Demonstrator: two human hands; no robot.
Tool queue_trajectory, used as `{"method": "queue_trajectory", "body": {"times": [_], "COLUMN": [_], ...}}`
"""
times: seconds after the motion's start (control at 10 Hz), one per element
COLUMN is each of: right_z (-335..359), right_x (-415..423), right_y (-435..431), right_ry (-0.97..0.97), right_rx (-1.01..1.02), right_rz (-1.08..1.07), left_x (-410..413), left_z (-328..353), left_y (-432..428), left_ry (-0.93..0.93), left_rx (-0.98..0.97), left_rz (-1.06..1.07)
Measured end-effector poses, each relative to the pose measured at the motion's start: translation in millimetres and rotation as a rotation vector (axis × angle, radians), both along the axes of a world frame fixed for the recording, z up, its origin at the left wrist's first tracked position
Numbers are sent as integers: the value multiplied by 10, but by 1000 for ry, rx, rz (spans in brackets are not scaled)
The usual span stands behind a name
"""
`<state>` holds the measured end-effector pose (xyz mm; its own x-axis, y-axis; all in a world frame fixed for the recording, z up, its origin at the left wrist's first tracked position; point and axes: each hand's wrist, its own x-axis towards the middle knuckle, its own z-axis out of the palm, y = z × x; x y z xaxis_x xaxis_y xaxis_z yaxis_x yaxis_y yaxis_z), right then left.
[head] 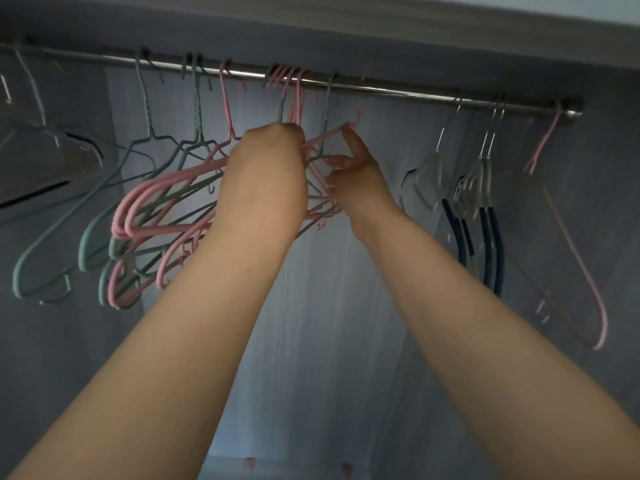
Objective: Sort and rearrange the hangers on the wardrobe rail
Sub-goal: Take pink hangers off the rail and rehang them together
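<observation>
Under the wardrobe's top board, a metal rail (381, 87) runs from ten o'clock to three o'clock across the view. Both bare arms reach up toward its middle. The left hand (266, 171) is closed around the necks of a bunch of pink hangers (166, 183) and grey-green hangers (104, 216), whose hooks sit crowded together on the rail at twelve o'clock; their shoulders fan out toward nine o'clock. The right hand (360, 181) is just beside the left, its forefinger and thumb pinched narrow on the wire of one pink hanger (325, 135) that slants up toward one o'clock. Whether that hanger's hook is on the rail cannot be told.

Toward ten o'clock, further grey-green hangers hang singly from the rail, and at the far nine o'clock edge a clear hanger (52, 147) shows blurred. Toward two o'clock, well apart from the hands, hang several clear hangers with dark blue grips (488, 237). At three o'clock, near the rail's end, a lone pale pink hanger (585, 271) hangs with its long shoulder dropping toward four o'clock. Behind everything stands the grey back panel (332, 306) of the wardrobe.
</observation>
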<state>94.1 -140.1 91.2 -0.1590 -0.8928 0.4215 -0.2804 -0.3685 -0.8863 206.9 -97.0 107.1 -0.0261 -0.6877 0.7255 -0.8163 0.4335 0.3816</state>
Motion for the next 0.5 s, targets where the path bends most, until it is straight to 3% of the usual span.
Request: {"method": "queue_trajectory", "body": {"times": [0.1,0.3,0.4,0.5], "right_z": [-33,-151,-189,-197], "right_x": [-72,-203,-244,-250], "right_y": [3,53,73,100], "right_ry": [2,-76,-62,-53], "right_rx": [7,27,39,38], "right_rz": [-11,-14,-14,-30], "left_x": [-87,-99,-120,-203], "left_z": [15,-279,-191,12], "left_y": [-58,-106,-171,-191], "left_ry": [42,367,397,278], "left_rx": [-83,-188,-143,-55], "left_rz": [-25,-218,-248,-207]}}
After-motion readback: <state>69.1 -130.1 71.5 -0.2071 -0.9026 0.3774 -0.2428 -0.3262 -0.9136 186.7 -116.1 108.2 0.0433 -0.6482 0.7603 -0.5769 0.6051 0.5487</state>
